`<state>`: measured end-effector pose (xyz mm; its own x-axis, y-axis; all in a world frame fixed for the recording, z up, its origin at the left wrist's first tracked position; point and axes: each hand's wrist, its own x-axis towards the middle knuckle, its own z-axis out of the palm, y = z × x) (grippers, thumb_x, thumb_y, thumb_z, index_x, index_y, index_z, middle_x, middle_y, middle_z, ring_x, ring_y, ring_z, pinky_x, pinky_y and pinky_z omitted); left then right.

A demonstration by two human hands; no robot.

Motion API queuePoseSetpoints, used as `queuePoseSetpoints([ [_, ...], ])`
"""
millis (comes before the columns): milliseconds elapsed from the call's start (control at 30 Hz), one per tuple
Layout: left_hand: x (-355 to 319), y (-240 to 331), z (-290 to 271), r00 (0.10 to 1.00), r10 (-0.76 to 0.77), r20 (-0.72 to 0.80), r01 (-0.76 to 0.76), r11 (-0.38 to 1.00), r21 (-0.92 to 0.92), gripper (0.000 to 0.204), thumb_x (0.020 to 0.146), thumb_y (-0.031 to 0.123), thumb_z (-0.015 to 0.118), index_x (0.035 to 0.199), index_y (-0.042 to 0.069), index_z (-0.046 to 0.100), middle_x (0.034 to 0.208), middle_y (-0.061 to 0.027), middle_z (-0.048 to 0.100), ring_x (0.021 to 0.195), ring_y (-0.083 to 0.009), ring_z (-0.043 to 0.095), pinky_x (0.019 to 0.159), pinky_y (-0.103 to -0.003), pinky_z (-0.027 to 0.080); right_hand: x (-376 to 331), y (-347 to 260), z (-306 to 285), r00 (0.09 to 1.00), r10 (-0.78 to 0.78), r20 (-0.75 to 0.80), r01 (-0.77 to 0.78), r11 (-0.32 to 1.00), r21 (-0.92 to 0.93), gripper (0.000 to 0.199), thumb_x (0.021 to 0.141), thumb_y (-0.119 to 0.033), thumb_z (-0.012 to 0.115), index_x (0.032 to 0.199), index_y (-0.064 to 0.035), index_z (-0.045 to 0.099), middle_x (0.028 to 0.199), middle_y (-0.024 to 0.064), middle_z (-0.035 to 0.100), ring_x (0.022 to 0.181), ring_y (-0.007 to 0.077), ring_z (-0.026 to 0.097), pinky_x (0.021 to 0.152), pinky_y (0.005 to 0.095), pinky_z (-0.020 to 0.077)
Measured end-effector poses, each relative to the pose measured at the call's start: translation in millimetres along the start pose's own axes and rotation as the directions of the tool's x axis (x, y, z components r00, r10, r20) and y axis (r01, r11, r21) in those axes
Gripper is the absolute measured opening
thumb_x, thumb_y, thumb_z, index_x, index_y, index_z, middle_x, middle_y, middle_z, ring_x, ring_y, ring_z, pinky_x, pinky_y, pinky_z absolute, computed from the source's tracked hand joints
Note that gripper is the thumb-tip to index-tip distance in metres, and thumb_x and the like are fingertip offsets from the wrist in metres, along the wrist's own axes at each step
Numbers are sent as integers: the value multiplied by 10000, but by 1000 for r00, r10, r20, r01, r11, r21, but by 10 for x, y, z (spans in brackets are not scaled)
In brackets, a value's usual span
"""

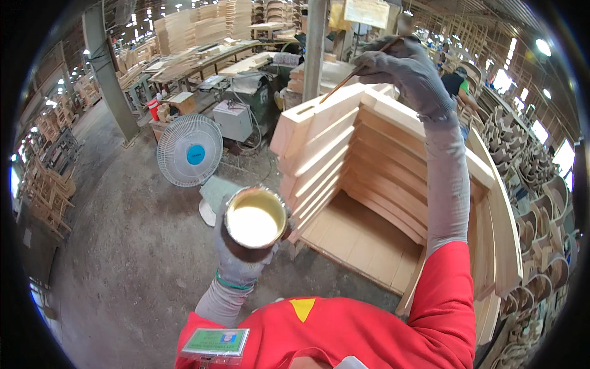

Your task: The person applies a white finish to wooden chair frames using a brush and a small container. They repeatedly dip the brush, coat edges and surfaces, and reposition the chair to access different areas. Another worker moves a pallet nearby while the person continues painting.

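My left hand (238, 261), in a grey glove, is wrapped round a small round can (255, 198). White liquid that looks like glue (253, 226) lies inside it. Raised over the stacked curved wooden pieces (332, 132), my gloved right hand (410, 75) pinches a thin brown stick (351, 75). The stick slants down to the left, and its lower tip is at the top face of the uppermost piece, close to a narrow slot (305, 111). Whether the tip touches the wood I cannot tell. The stacked pieces stand on a wooden board (362, 237).
A fan (190, 150) with a blue hub stands left of the stack, beside a grey box (233, 121). Metal posts (110, 74) rise behind. Many curved wooden parts (541, 227) are piled at right. Another person (456, 83) works beyond my right arm.
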<state>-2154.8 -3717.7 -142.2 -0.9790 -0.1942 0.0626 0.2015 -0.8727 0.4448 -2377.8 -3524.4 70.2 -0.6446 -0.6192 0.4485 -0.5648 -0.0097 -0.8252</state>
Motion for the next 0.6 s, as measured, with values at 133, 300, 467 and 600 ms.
queuePoseSetpoints([
  [133,-20,-123,173,972,-215,97,233,937,-260,478,908,424,388,1270,111,402,1231,-146,491,1051,-352,546,820,-542,492,-765,-281,287,948,-77,-310,27,986,-163,223,839,-110,583,982,62,593,822,113,629,735,173,640,655,256,542],
  [300,113,-542,155,896,-342,284,393,909,-143,540,922,463,346,1312,91,375,1293,-152,437,1156,-343,469,976,-546,370,-1884,-453,770,856,47,-514,-32,999,38,65,776,26,592,827,43,556,741,141,606,666,166,612,623,279,518],
  [467,129,-874,589,816,-496,297,535,843,-61,553,916,446,325,1275,32,404,1221,-145,497,1098,-276,519,937,-411,423,-2603,-501,948,841,119,-528,-52,989,141,176,700,111,641,841,32,571,859,197,621,785,224,623,679,347,525],
  [600,86,-1220,795,740,-546,392,589,808,13,589,917,455,287,1313,23,343,1279,-184,439,1132,-311,492,960,-443,403,-2895,-671,935,812,172,-557,-284,951,-122,187,708,111,637,855,18,570,872,204,622,810,253,632,697,337,530],
])
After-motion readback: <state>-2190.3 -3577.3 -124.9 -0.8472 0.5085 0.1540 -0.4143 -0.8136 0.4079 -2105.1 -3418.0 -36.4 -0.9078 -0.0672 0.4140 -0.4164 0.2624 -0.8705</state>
